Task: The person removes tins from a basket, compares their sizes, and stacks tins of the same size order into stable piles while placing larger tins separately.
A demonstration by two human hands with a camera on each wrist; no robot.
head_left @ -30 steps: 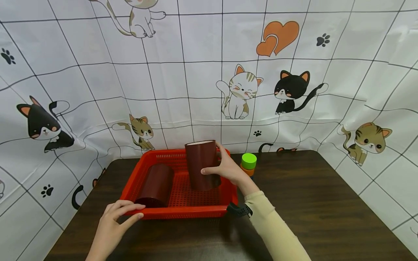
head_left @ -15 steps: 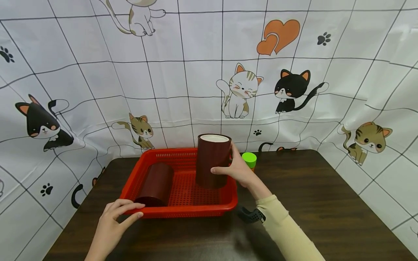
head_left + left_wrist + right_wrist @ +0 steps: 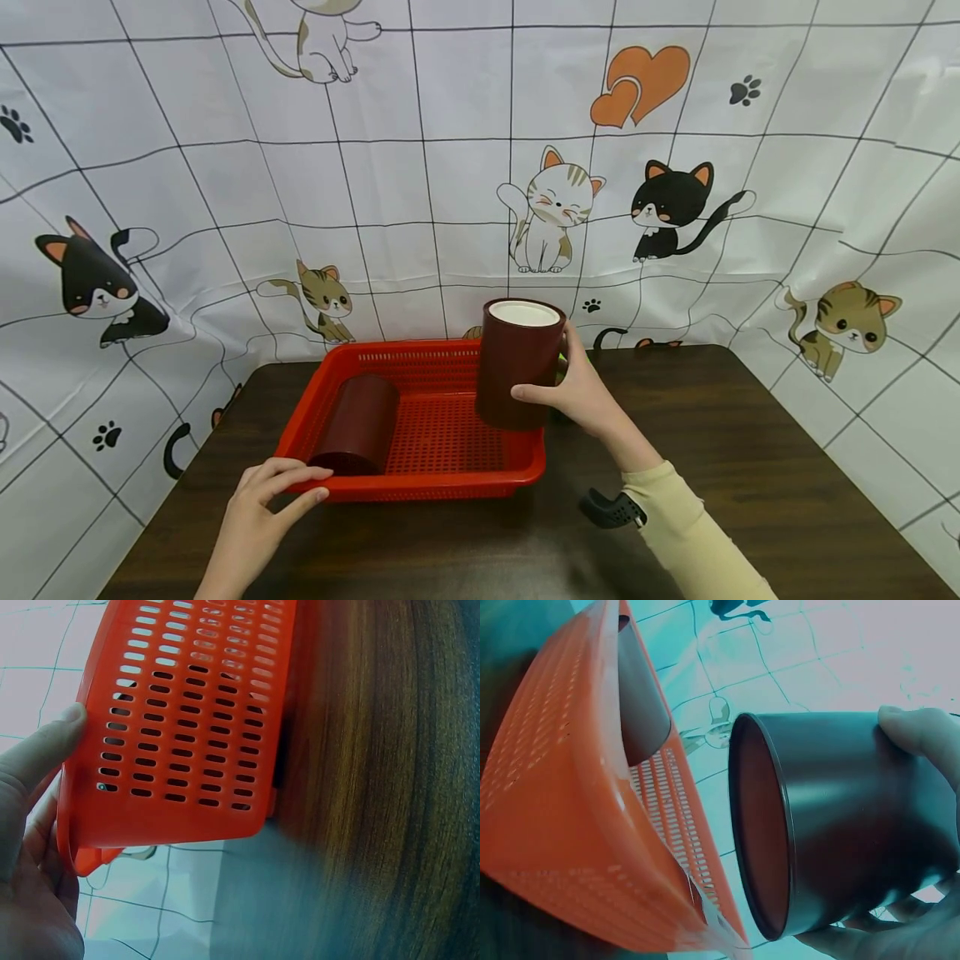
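Note:
In the head view my right hand (image 3: 588, 396) grips an upright dark brown cylindrical canister (image 3: 513, 367) with a white round top. The canister is held up over the right end of a red perforated plastic basket (image 3: 420, 485). The right wrist view has its rimmed, recessed base (image 3: 763, 832) facing the basket's edge. A second brown canister (image 3: 362, 421) lies on its side in the basket's left part. At the front left corner, my left hand (image 3: 258, 517) pinches the basket rim; in the left wrist view its thumb (image 3: 56, 742) presses the rim from outside.
A dark wood table (image 3: 720, 483) carries the basket. Behind it hangs a white gridded sheet (image 3: 450, 183) with cartoon cats. A bit of bright green (image 3: 562, 360) shows behind the right hand, mostly hidden. A black band (image 3: 611, 508) is on the right wrist.
My right hand has carried the canister rightward and slightly up from over the basket's middle, and its top tips more into view. It now covers most of the green-capped item. The left hand stays put.

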